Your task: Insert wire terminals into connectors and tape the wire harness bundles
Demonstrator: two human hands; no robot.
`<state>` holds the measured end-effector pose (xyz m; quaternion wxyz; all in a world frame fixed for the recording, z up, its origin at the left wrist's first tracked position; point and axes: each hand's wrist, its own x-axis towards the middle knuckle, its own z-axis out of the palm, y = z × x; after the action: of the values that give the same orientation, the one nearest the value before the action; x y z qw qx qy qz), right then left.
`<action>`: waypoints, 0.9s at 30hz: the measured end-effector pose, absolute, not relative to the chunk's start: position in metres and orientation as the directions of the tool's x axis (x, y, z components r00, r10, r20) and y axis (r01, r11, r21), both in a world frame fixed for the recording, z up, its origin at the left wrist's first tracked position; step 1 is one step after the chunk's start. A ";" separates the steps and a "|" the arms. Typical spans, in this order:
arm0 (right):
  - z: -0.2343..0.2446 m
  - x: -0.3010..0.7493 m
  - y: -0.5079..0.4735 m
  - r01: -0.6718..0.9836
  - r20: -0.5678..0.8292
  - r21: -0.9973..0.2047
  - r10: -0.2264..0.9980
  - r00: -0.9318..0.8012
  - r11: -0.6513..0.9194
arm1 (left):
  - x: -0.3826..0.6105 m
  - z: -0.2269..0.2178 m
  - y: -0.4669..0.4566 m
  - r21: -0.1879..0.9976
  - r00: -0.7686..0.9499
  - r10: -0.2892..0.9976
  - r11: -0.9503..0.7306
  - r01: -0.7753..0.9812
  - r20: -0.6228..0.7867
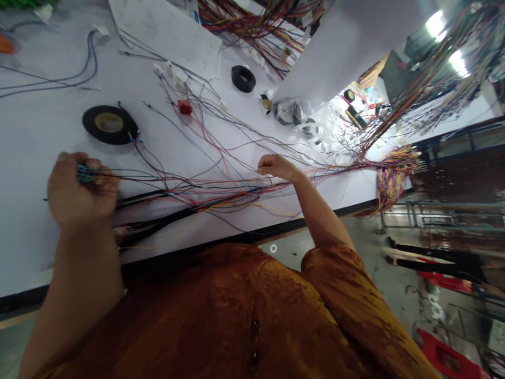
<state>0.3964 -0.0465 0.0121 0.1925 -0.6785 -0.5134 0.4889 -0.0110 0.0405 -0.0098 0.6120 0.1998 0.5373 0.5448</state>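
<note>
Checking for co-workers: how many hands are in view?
3: the person's left hand at the left, their right hand among the wires, and a co-worker's hand far upper right; more may be hidden.

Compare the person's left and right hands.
The left hand grips a blue connector, while the right hand shows no connector, its curled fingers lying at the coloured wires. The left sits at the wires' connector end, the right midway along them. Both are bare and closed.

White workbench [43,137] with black edge trim [315,216] — grey floor [355,234] beyond. Metal shelving rack [437,216] and red plastic crates [445,355] standing past the bench. Overhead, two bright ceiling lights [436,25] — strong, even illumination.
</note>
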 end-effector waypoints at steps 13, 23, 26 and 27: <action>0.009 0.405 -0.061 0.184 -0.494 -0.845 0.865 0.093 -0.502 | -0.014 -0.015 0.041 0.774 -0.126 0.898 0.284 -0.566 -0.422; -0.010 0.401 -0.071 -0.079 -0.293 -0.952 0.805 0.516 -0.296 | -0.015 -0.015 0.038 0.783 -0.104 0.905 0.294 -0.548 -0.413; 0.000 0.422 -0.076 -0.131 -0.150 -0.988 0.768 0.623 -0.087 | -0.015 -0.015 0.038 0.783 -0.107 0.906 0.289 -0.551 -0.410; 0.004 0.432 -0.079 -0.138 -0.086 -0.990 0.752 0.654 0.006 | -0.015 -0.015 0.038 0.782 -0.106 0.906 0.289 -0.553 -0.410</action>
<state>0.4318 -0.0793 0.0045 0.6648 -0.6205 -0.2474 0.3344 -0.0152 0.0380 -0.0152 0.6428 0.1834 0.4810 0.5673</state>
